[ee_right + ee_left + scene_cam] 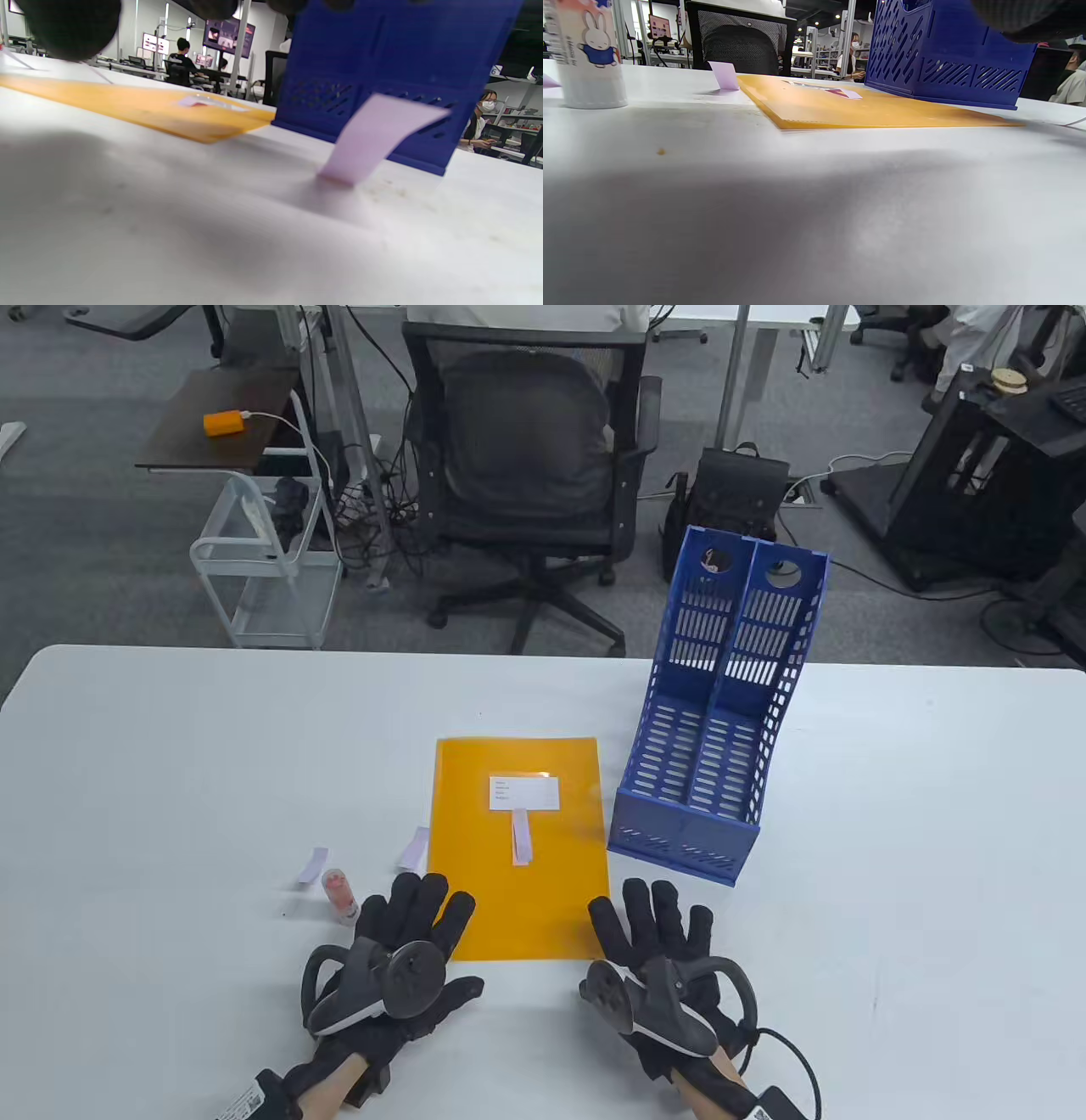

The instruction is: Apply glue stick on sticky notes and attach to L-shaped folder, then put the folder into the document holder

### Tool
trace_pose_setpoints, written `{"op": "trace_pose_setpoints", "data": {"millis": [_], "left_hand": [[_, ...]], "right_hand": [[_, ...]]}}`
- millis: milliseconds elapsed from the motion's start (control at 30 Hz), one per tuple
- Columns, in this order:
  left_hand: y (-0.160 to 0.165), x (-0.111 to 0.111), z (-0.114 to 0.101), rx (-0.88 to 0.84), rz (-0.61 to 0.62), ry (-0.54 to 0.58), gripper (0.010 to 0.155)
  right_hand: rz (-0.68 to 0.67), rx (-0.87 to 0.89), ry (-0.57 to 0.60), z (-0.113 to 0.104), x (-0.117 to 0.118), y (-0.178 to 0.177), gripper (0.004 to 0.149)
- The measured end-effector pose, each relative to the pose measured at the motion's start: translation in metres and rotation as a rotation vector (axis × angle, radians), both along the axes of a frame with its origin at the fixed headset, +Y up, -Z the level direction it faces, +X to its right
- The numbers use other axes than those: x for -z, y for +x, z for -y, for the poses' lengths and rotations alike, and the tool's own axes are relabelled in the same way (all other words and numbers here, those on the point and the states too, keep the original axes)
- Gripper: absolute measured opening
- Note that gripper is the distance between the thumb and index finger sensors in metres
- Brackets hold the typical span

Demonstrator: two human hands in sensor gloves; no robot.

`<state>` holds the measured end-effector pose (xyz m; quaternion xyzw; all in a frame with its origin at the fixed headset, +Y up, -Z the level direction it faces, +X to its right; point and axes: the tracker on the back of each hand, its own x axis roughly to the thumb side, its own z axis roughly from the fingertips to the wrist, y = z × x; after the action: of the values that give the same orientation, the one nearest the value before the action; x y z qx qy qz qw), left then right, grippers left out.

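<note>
White tabletop (170,780) fills the near half of the table view, with grey office carpet, a black mesh chair (526,475) and a small white trolley (267,577) behind it. Both gloved hands lie flat, palms down, fingers straight and spread, holding nothing. The left hand (407,950) has its fingertips over the near left corner of the orange L-shaped folder (517,891); the right hand (657,959) sits just beside the folder's near right corner. A pink sticky note (522,836) lies on the folder below its white label (524,793). Two more notes (415,850) (313,867) stand curled on the table to the folder's left, and the glue stick (339,895) stands upright just left of the left hand. The blue document holder (721,704) stands beside the folder's right edge.

From the left wrist view, low over the table, the glue stick (585,55) shows a rabbit print, the folder (861,110) lies flat, and the holder (950,59) rises behind it. Only a dark edge of the glove shows at the top right.

The right wrist view shows dark fingertips (68,25) at the top, the folder (140,110) to the left, and another pink note (377,135) curling up off the table in front of the holder (394,55).
</note>
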<state>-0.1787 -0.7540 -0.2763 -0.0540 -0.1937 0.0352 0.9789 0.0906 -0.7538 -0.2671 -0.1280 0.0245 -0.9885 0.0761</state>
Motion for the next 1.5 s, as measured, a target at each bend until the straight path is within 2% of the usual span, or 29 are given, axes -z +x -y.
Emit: {"op": "trace_pose_setpoints", "data": {"millis": [700, 900, 967, 1100, 1500], "left_hand": [[0.002, -0.001, 0.002, 0.001, 0.005, -0.005, 0.09], [-0.001, 0.001, 0.004, -0.031, -0.007, -0.016, 0.089], [-0.002, 0.0, 0.003, -0.034, -0.011, -0.011, 0.089], [-0.004, -0.002, -0.002, -0.047, -0.021, 0.008, 0.088], [-0.019, -0.01, -0.023, -0.177, -0.025, 0.111, 0.084]], "right_hand": [[-0.018, 0.024, -0.034, 0.0, -0.002, -0.003, 0.09], [-0.031, 0.149, -0.067, -0.013, 0.0, -0.001, 0.084], [-0.043, 0.189, -0.103, -0.014, 0.005, -0.004, 0.081], [-0.034, 0.16, -0.155, -0.012, 0.016, -0.012, 0.08], [0.064, 0.052, -0.249, 0.005, 0.071, -0.061, 0.082]]}}
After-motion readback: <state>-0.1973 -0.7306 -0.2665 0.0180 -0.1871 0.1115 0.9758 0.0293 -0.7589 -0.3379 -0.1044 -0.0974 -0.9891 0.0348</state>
